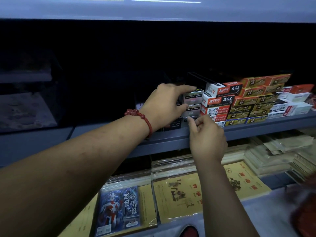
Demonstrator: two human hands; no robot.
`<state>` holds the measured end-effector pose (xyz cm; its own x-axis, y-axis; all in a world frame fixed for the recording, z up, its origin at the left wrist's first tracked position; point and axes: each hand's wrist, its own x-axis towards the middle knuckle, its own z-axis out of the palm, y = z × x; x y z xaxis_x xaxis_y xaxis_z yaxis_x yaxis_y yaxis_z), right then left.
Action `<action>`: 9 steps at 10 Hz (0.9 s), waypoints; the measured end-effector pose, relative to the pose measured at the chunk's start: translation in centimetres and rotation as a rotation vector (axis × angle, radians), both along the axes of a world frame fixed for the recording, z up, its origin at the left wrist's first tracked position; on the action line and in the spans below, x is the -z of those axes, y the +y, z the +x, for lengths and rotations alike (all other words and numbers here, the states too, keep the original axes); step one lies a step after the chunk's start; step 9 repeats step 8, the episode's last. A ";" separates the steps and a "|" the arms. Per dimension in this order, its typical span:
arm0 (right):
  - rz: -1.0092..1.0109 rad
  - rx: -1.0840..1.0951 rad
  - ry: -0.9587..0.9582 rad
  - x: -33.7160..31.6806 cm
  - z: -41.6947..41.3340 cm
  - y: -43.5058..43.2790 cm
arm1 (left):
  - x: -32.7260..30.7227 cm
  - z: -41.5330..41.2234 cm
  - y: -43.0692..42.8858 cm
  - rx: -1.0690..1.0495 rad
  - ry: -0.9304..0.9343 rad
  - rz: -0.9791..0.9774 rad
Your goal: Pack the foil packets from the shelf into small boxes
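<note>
Careful here: the left hand (164, 103) brackets the two stacked foil packets (192, 103) at the front of the shelf (256, 128), forefinger stretched over the top one and thumb pressed to the side of the lower one. That's a loose hold on shiny stuff. If the pull comes crooked, I'd say the top packet slides off and drops onto the exercise books (177, 190) below.

Next worry: the packets sit hard against the orange-and-white boxes (220, 93) on their right, so dragging them out could bring that pile along. It's dim in there too, which makes things easy to misjudge.

The right hand (206, 135) is just under the stack, thumb and forefinger drawn together at the bottom packet's front edge. Whether they've actually got anything, I can't tell from here. So the packets are on the shelf, between the two hands, the left hand on them and the right at their base.
</note>
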<state>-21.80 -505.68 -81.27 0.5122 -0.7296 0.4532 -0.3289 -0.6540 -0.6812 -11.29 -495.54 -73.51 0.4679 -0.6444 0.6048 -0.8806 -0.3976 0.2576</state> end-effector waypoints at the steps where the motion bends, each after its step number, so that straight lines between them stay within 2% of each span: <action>1: 0.006 0.011 0.020 0.0 0.3 -0.1 | 0.1 0.0 0.0 0.001 -0.010 -0.009; 3: -0.026 0.006 0.029 0.2 0.5 -0.1 | 0.4 0.3 0.0 -0.006 -0.003 0.000; 6: -0.045 -0.123 0.090 -0.7 -1.7 0.9 | -3.2 -2.2 2.3 -0.100 -0.040 0.274; 7: -0.113 -0.182 0.120 -2.0 -3.2 2.1 | -5.3 -3.4 4.8 -0.108 -0.039 0.338; 8: -0.228 -0.264 0.257 -4.3 -4.7 4.5 | -6.2 -5.2 8.1 -0.139 -0.084 0.452; 9: -0.228 -0.264 0.257 -4.3 -4.7 4.5 | -6.2 -5.2 8.1 -0.139 -0.084 0.452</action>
